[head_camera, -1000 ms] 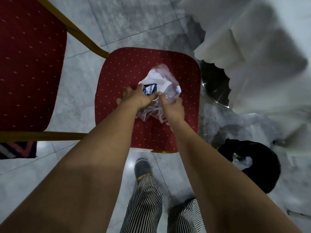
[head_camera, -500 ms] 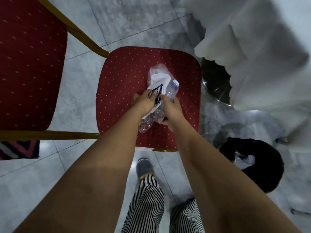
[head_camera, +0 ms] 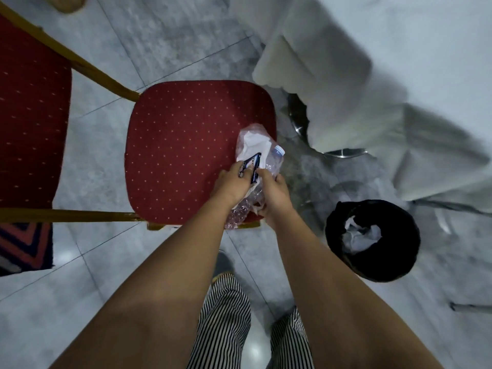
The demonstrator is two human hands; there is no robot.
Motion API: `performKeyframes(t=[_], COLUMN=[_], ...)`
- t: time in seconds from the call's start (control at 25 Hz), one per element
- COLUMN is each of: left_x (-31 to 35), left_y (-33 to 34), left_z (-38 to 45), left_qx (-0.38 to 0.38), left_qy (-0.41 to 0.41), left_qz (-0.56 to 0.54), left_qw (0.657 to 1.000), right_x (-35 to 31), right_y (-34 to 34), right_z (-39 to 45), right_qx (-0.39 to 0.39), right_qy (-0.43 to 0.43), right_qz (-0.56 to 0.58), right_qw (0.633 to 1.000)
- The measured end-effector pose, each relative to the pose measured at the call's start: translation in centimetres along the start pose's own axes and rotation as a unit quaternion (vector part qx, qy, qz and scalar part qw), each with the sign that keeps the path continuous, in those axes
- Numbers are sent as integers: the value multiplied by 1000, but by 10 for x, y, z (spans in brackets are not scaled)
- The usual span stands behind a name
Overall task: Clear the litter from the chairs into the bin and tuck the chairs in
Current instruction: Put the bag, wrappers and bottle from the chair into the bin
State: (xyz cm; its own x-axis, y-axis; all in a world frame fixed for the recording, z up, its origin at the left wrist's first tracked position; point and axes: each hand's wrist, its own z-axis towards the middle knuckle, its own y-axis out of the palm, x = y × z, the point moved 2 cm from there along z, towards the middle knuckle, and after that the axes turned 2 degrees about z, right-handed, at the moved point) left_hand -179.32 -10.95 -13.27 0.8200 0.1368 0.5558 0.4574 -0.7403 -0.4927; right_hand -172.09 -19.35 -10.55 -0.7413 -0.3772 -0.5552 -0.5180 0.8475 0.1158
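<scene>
While both arms reach down, left hand (head_camera: 231, 182) and right hand (head_camera: 274, 191) clutch litter (head_camera: 255, 145).

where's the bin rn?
Head view, lower right: the black bin stands on the floor right of the red chair seat, just below the white tablecloth, crumpled paper inside.
</scene>
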Motion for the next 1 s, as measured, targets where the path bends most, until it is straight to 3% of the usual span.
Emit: performKeyframes(t=[0.2, 0.64, 1.0], left_x=[31, 111, 115], left_y=[78, 324, 441], left_z=[-43, -114, -85], left_qx=[-29, -137, -204], left_qy=[11, -4, -19], left_qz=[38, 120, 154], left_qw=[999, 983, 967], right_x=[6, 9, 38], right_y=[-95, -361, -467], right_z=[-19, -13, 57], right_qx=[36, 108, 136], right_qy=[29, 77, 109], right_qz=[33, 27, 9], right_qw=[998, 991, 985])
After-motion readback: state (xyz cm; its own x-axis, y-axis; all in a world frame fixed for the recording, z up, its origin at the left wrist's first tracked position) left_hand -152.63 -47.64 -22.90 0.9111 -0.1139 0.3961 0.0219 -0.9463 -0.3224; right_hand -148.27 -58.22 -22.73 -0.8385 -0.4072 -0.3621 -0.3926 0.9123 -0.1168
